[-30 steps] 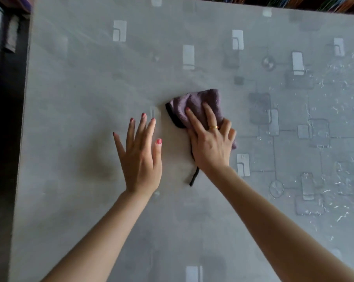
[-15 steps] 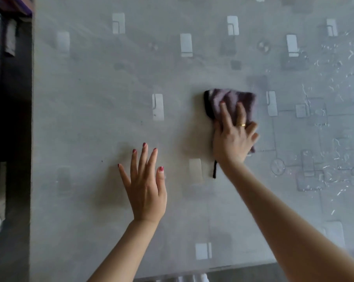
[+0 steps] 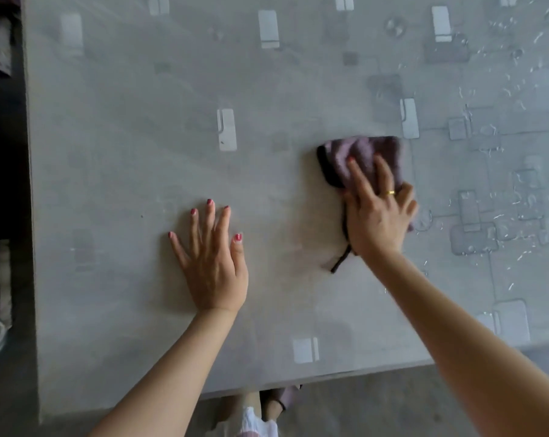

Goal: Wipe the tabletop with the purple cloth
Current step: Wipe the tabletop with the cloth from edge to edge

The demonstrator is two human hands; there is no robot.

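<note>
The purple cloth [image 3: 360, 159] lay bunched on the counter [image 3: 134, 146], right of the middle, with my right hand [image 3: 378, 212] pressed flat on top of it. My fingers [image 3: 358, 176] were spread over the fabric rather than closed around it, so it was pinned under my palm, not gripped. It looked soft and thick, a light terry sort of thing that folds on itself; a dark edge curled at its left side and a thin dark loop [image 3: 339, 261] trailed out below my wrist. I judged that something this limp would only follow the hand if the weight stayed on it, and that the best hold was a broad flat press over the middle of the bundle, since pinching a corner would let the rest drag and roll up.

My left hand [image 3: 213, 263] lay open and empty on the counter, well apart from the cloth, palm down and fingers fanned, bracing me. The grey patterned surface looked smooth, and out to the right it carried pale glinting specks and streaks [image 3: 519, 200]. That side, I judged, was yet to be wiped.
</note>
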